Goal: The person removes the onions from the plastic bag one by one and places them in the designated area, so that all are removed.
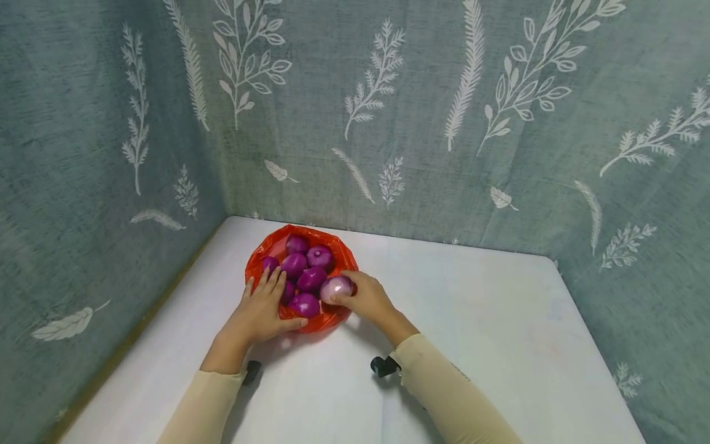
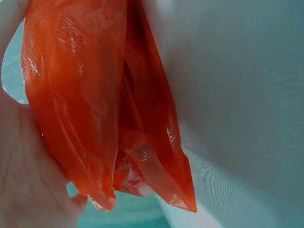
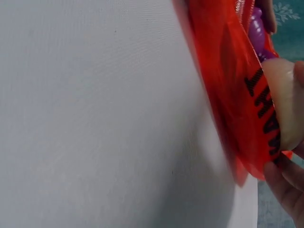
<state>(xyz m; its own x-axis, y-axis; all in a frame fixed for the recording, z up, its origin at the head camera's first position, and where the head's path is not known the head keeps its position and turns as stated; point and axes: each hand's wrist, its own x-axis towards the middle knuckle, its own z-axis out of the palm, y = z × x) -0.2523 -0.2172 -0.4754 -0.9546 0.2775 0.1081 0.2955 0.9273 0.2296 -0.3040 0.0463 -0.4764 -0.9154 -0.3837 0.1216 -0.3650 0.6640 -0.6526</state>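
Note:
A red plastic bag (image 1: 339,246), its mouth spread wide, lies on the table with several purple onions (image 1: 312,279) inside. My right hand (image 1: 370,299) grips a paler, whitish-pink onion (image 1: 336,288) at the bag's right edge; in the right wrist view this pale onion (image 3: 284,99) is between thumb and fingers, beside black lettering on the bag (image 3: 237,95). My left hand (image 1: 261,313) lies spread with fairly straight fingers over the bag's left rim, its fingertips at the onions there. The left wrist view has the palm (image 2: 28,166) against the folded red plastic (image 2: 80,95).
A white-covered table (image 1: 471,327) extends to the right and in front of the bag. Green cloth with white leaf patterns (image 1: 333,123) hangs behind and along both sides. Dark wrist devices (image 1: 384,367) sit below both cuffs.

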